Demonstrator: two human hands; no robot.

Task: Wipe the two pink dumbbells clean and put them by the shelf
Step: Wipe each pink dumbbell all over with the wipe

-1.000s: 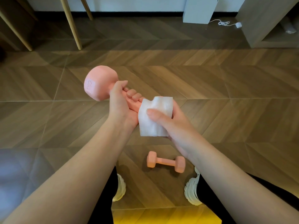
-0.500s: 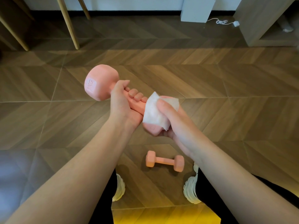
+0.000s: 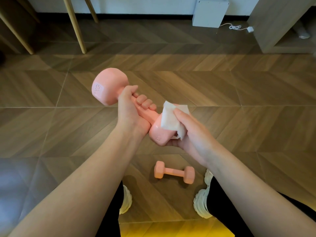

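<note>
Seeing left hand [image 3: 130, 110] wrapped tight round the handle of the raised pink dumbbell [image 3: 109, 88], far head pointing to 10 o'clock. Right hand [image 3: 188, 132] cups the near head, thumb pinching a white wipe [image 3: 172, 120] against it. I read the second pink dumbbell [image 3: 174, 172] lying on the wood floor [image 3: 239, 100] at 6 o'clock, between the white sneakers [image 3: 201, 202].

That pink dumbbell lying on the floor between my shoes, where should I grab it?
Grip the floor dumbbell by its thin middle bar, from above: it lies flat, bar running left to right between two wider heads, so fingers can wrap it.
</note>
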